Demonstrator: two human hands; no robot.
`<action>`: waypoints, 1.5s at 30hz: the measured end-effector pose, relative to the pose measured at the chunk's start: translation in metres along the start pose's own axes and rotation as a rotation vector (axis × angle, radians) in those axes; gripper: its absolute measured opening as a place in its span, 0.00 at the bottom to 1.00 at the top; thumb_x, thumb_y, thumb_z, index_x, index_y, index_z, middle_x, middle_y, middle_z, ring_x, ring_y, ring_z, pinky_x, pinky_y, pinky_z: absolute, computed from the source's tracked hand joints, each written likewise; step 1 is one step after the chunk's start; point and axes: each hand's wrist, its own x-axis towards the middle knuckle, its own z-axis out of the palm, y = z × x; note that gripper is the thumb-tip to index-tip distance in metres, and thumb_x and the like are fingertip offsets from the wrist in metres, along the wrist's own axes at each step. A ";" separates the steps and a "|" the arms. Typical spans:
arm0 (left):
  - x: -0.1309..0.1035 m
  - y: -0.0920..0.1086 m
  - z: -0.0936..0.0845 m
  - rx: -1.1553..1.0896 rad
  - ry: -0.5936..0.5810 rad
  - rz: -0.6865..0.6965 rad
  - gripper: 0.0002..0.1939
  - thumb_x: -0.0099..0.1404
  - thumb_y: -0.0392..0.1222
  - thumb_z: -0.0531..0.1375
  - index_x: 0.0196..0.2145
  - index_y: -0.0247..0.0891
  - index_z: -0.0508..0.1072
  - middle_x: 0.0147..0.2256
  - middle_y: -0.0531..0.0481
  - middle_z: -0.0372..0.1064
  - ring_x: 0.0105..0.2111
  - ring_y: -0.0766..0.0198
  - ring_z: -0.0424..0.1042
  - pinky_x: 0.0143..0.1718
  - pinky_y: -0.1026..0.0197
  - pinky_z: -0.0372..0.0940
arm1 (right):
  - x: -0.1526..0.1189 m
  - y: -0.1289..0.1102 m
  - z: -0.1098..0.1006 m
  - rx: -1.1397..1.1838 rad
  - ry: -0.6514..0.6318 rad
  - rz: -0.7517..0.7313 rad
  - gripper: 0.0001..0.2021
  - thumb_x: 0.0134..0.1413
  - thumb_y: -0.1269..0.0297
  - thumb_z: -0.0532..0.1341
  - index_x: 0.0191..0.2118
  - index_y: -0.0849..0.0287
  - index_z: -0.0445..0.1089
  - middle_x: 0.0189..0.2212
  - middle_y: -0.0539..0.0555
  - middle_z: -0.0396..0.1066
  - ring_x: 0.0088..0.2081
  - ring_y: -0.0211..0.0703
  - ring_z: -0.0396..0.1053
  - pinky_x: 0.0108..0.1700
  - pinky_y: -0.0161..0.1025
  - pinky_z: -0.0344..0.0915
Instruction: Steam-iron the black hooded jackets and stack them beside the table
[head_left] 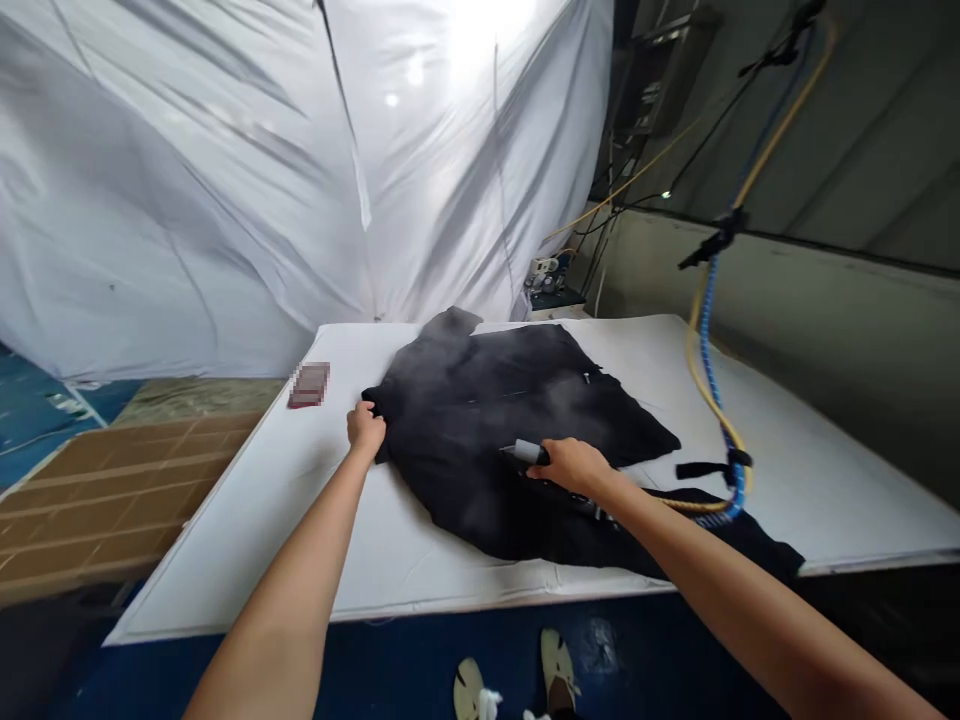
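A black long-sleeved garment (465,480) lies spread on a white padded table (255,560), one sleeve reaching towards the near right. At the garment's left end, my left hand (367,430) has its fingers closed on the edge of the cloth. My right hand (574,466) is wrapped round the handle of a steam iron (529,452), held over the middle of the garment. Only the iron's grey front part shows; my hand and forearm hide the rest. Pale steam drifts above the cloth.
A yellow and blue hose with cables (706,330) hangs down on the right to the iron. A blurred reddish packet (309,385) lies at the table's left edge. White sheeting (247,180) hangs behind. Flattened cardboard (135,490) is on the left.
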 end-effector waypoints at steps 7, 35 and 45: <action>-0.076 0.025 0.032 -0.049 -0.222 0.314 0.11 0.54 0.30 0.53 0.34 0.39 0.71 0.34 0.51 0.70 0.34 0.67 0.69 0.43 0.61 0.63 | 0.045 0.045 -0.009 0.121 0.061 0.174 0.23 0.43 0.43 0.58 0.41 0.54 0.70 0.41 0.60 0.70 0.40 0.54 0.68 0.36 0.43 0.63; -0.167 0.207 0.241 0.660 -0.994 0.458 0.38 0.53 0.56 0.58 0.59 0.58 0.48 0.61 0.48 0.48 0.59 0.46 0.47 0.52 0.34 0.43 | 0.109 0.372 -0.003 0.317 0.348 0.694 0.29 0.50 0.45 0.52 0.51 0.60 0.59 0.44 0.68 0.64 0.46 0.62 0.63 0.38 0.51 0.63; -0.189 0.201 0.232 0.566 -1.075 0.616 0.12 0.55 0.56 0.58 0.32 0.49 0.74 0.59 0.59 0.51 0.60 0.50 0.43 0.56 0.38 0.39 | 0.129 0.365 0.006 0.154 0.407 0.432 0.16 0.54 0.51 0.49 0.44 0.54 0.63 0.42 0.62 0.59 0.44 0.58 0.60 0.39 0.52 0.59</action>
